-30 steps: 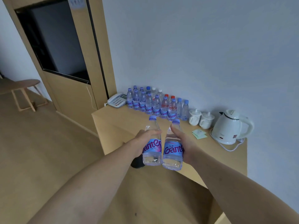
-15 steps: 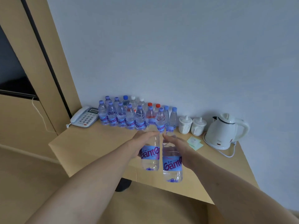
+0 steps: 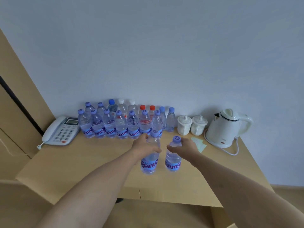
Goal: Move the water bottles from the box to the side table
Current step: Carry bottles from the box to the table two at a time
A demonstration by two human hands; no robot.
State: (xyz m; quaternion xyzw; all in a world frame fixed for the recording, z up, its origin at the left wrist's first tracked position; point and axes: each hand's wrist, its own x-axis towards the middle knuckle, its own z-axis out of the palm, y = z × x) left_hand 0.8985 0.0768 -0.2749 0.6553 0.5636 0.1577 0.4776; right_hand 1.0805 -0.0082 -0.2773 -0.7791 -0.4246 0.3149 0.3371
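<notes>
Two clear, water-filled bottles stand upright over the tabletop [image 3: 85, 163], just before the bottle rows [image 3: 121, 124]. The left hand [image 3: 144, 148] grips the left bottle [image 3: 150, 160]; the right hand [image 3: 184, 148] grips the right bottle [image 3: 173, 160].

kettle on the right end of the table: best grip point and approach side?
Take the kettle by its handle, coming in from the right. The handle is an open loop on the side away from the cups, so the fingers can wrap through it. The spout faces left and the body looks wide and smooth, probably a poor hold. Mind the cord trailing at its base.
</notes>
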